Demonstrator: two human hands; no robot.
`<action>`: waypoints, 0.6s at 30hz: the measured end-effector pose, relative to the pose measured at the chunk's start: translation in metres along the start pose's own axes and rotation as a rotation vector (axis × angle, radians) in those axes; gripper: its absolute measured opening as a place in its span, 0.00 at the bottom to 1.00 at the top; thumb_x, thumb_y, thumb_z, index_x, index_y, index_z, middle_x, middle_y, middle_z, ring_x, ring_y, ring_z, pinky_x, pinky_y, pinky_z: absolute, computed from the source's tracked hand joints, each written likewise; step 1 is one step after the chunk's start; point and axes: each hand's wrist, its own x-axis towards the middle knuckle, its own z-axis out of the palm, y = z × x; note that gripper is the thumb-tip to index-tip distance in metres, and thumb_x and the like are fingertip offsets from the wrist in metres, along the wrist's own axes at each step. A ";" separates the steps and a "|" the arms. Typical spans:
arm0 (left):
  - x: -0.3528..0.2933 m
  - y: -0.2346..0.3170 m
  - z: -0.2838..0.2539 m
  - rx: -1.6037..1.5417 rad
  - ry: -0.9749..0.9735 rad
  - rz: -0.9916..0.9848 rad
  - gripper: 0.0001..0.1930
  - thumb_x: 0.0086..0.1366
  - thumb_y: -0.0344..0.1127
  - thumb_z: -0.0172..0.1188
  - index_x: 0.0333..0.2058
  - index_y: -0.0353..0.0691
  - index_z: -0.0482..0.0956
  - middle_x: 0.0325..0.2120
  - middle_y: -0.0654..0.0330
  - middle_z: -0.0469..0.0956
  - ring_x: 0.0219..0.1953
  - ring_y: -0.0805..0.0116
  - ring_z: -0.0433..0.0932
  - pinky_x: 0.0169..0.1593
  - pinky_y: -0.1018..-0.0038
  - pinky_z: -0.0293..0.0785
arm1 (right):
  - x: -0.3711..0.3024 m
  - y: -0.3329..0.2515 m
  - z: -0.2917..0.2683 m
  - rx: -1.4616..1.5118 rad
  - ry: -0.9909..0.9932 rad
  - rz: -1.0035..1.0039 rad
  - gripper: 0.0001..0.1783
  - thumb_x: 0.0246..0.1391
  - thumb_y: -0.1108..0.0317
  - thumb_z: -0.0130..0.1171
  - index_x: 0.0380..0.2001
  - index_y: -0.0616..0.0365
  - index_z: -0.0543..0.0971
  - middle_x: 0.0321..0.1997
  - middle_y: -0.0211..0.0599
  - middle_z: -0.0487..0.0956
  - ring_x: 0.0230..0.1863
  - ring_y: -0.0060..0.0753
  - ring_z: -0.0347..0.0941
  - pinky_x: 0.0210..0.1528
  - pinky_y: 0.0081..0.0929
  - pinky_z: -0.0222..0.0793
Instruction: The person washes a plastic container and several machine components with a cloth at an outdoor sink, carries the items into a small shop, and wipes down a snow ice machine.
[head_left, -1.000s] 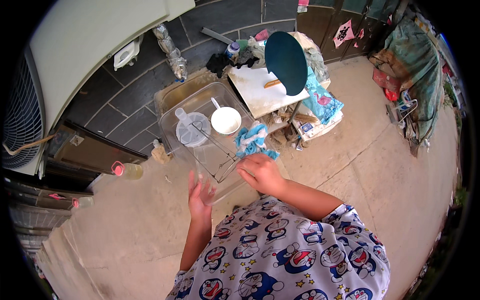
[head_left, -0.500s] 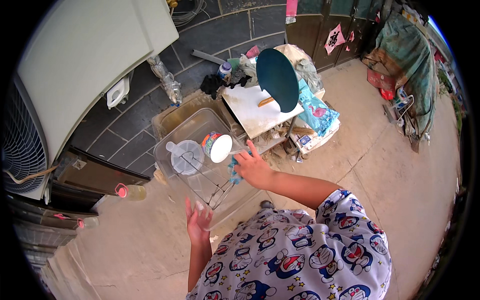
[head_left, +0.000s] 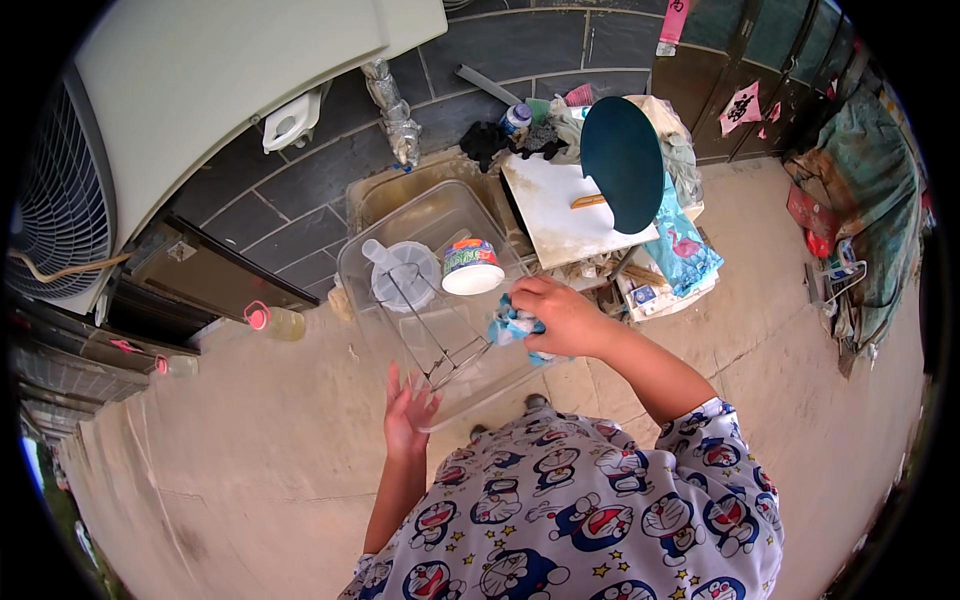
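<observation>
A clear plastic bin [head_left: 470, 400] lies tilted in front of me, its far end over a basin. My left hand [head_left: 408, 412] grips its near left corner, with the fingers stretched up along the wall. Crumpled in the closed fingers of my right hand [head_left: 562, 314] is a blue and white cloth [head_left: 512, 323], held at the bin's right edge. Inside the bin are a translucent round plastic piece with a short handle [head_left: 406, 277], a colourful paper bowl [head_left: 472, 268] on its side, and a thin metal wire rack [head_left: 447, 362].
Behind the bin is a stone-coloured basin [head_left: 380, 197]. Right of it, a white board [head_left: 545, 215] carries a dark green round panel [head_left: 622, 165], near a blue bag [head_left: 683, 245]. Two bottles with pink handles [head_left: 278, 322] stand on the floor at left, below an outdoor fan unit [head_left: 60, 190].
My right hand has moved a little along the bin's right edge with the cloth, which shows more. The paper bowl has turned, now showing its printed side. The whole view has shifted.
</observation>
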 end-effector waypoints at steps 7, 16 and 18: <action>-0.001 0.002 0.003 0.002 0.030 -0.010 0.37 0.56 0.36 0.54 0.62 0.59 0.48 0.58 0.58 0.54 0.48 0.62 0.63 0.49 0.61 0.67 | 0.002 0.015 -0.018 0.527 -0.132 0.275 0.28 0.37 0.68 0.61 0.46 0.62 0.69 0.41 0.38 0.74 0.44 0.32 0.71 0.46 0.27 0.66; -0.002 0.000 0.001 0.040 0.041 0.006 0.36 0.57 0.37 0.53 0.62 0.59 0.48 0.62 0.53 0.46 0.57 0.56 0.55 0.51 0.61 0.65 | -0.052 0.061 -0.053 1.341 0.571 0.618 0.27 0.36 0.73 0.54 0.47 0.62 0.69 0.40 0.37 0.74 0.40 0.29 0.71 0.45 0.25 0.66; -0.003 0.000 0.000 0.042 0.027 0.010 0.36 0.56 0.38 0.53 0.62 0.59 0.47 0.62 0.53 0.46 0.58 0.56 0.54 0.51 0.61 0.64 | -0.064 0.074 -0.080 1.337 0.682 0.503 0.30 0.36 0.75 0.52 0.49 0.61 0.67 0.41 0.38 0.74 0.40 0.31 0.71 0.45 0.26 0.67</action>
